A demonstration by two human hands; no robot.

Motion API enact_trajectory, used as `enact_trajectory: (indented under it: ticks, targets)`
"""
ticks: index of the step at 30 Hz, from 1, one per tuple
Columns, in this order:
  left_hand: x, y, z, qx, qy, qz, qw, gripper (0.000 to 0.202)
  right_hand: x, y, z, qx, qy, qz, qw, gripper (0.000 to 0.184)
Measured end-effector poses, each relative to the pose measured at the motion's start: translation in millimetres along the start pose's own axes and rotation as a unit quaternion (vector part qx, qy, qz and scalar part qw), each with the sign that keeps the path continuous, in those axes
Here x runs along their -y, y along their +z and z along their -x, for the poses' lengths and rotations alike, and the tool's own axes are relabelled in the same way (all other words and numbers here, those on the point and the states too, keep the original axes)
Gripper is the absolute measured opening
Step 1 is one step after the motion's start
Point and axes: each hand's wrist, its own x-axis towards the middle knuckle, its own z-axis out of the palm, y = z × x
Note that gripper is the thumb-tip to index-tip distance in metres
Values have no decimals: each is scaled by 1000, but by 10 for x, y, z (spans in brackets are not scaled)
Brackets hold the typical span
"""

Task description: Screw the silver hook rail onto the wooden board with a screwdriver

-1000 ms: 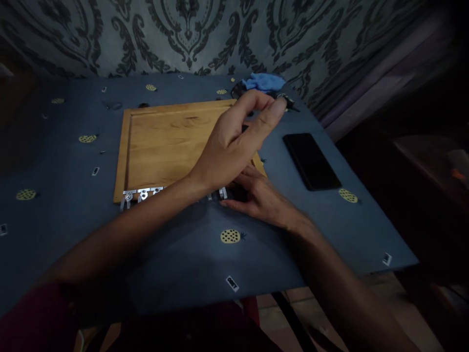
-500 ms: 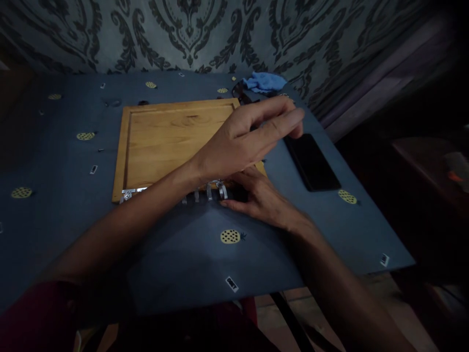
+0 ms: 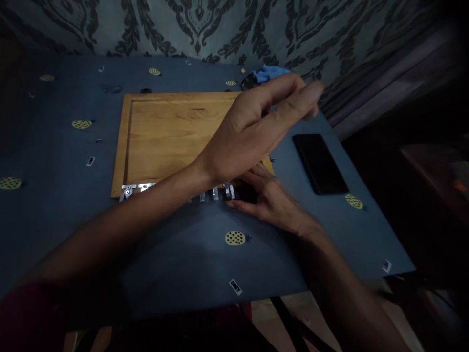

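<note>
My left hand (image 3: 252,132) hovers above the right part of a wooden cutting board (image 3: 164,132). Its fingers are stretched forward and close together, and nothing shows in them. My left forearm crosses the board's near edge. Along that edge lies a row of small metal pieces (image 3: 216,194), partly hidden by the forearm. My right hand (image 3: 278,205) rests on the table at the board's near right corner. Its fingers are curled over the dark right end of that metal row.
The table wears a dark blue cloth (image 3: 183,254) printed with yellow pineapples. A black phone (image 3: 320,164) lies right of the board. A blue rag (image 3: 271,73) and a dark object (image 3: 249,82) sit at the back, by the patterned wall. The table's near edge drops to the floor.
My left hand has lifted and reached farther right and forward, its fingers straightening from a pinch-like pose. My right hand has stayed at the end of the metal row.
</note>
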Motion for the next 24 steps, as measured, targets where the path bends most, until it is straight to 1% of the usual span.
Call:
enact_trajectory:
  ticks: [5, 7, 12, 18, 24]
  targets:
    - [58, 2, 6, -2, 26, 13, 1000, 42, 8, -2, -3, 0, -1, 3, 1000, 42]
    - [55, 6, 3, -5, 21, 10, 1000, 42, 13, -4, -1, -1, 1, 1, 1000, 42]
    - [43, 17, -1, -9, -9, -5, 1000, 28, 7, 1, 7, 0, 9, 0, 1000, 40]
    - [67, -12, 14, 43, 33, 41, 998, 19, -39, 23, 21, -9, 6, 6, 1000, 44]
    - [65, -49, -3, 99, 17, 5, 995, 17, -48, 21, 27, 1, 16, 7, 1000, 43]
